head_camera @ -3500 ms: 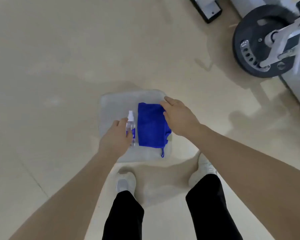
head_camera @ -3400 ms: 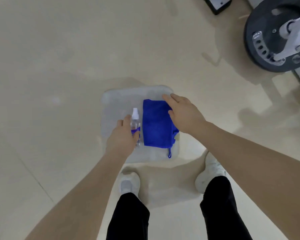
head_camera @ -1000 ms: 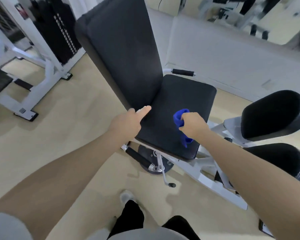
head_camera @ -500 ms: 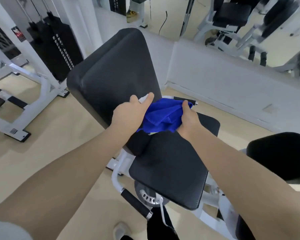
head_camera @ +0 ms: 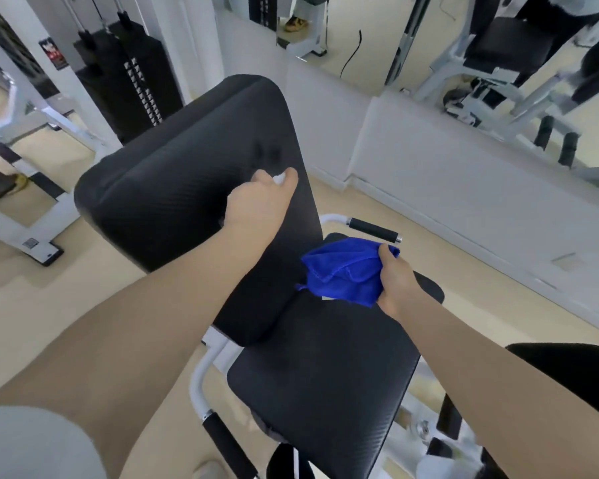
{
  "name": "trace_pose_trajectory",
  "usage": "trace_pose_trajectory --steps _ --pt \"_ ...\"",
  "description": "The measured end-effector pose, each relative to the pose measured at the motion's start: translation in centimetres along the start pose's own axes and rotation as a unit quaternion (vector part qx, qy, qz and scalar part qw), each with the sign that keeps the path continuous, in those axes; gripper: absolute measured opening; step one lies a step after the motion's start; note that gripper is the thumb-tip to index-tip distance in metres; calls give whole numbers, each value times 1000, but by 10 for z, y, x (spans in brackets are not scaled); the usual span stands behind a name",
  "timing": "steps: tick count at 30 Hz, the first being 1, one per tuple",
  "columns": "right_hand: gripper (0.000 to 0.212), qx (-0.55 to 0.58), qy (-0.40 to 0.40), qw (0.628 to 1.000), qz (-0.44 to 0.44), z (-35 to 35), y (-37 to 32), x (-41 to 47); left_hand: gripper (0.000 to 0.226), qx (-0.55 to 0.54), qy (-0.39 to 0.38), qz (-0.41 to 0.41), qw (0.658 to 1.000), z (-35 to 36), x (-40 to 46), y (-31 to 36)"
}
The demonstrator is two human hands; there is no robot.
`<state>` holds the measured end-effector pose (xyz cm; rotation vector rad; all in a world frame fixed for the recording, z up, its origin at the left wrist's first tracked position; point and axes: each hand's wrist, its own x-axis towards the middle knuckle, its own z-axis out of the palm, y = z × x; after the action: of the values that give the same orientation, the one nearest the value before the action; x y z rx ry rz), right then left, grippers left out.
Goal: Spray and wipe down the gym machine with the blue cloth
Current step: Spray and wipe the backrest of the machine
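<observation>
A black padded gym machine (head_camera: pixel 194 188) stands on a pale beige floor (head_camera: pixel 42 299), its upright backrest above a flat seat pad (head_camera: pixel 325 375), white frame tubes touching the floor.

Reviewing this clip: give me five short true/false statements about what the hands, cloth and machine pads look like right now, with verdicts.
1. The right hand grips the blue cloth. True.
2. The cloth lies flat and unfolded on the seat pad. False: it is bunched up and held in the right hand above the seat.
3. The left hand is raised in front of the back pad. True.
4. The left hand is empty. False: a small white tip, likely the spray bottle, shows between its fingers.
5. Darker spots mark the back pad above the left hand. True.
</observation>
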<state>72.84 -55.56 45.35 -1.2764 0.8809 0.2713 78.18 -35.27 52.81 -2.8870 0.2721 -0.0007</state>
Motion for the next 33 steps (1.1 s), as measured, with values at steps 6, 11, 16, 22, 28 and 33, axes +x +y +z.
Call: trace_pose_trajectory --steps 6,11,16,22,28,33 --pt "18 -40 8 999 24 0 27 -1 75 110 -28 44 993 20 -64 -3" --pt "20 -83 -20 996 12 27 46 -17 68 48 -42 25 998 26 -77 -26" --pt "16 5 -103 989 -105 85 23 -41 77 11 181 1 983 24 -84 -66" --pt "12 -37 -111 935 -334 159 -40 -63 40 -180 262 -25 948 10 -108 -116" --pt "47 -284 -46 867 -407 195 -31 -26 38 -207 197 -92 954 -1 -115 -143" --pt "37 -289 -24 850 -439 203 -26 -34 39 -226 189 -89 951 8 -108 -147"
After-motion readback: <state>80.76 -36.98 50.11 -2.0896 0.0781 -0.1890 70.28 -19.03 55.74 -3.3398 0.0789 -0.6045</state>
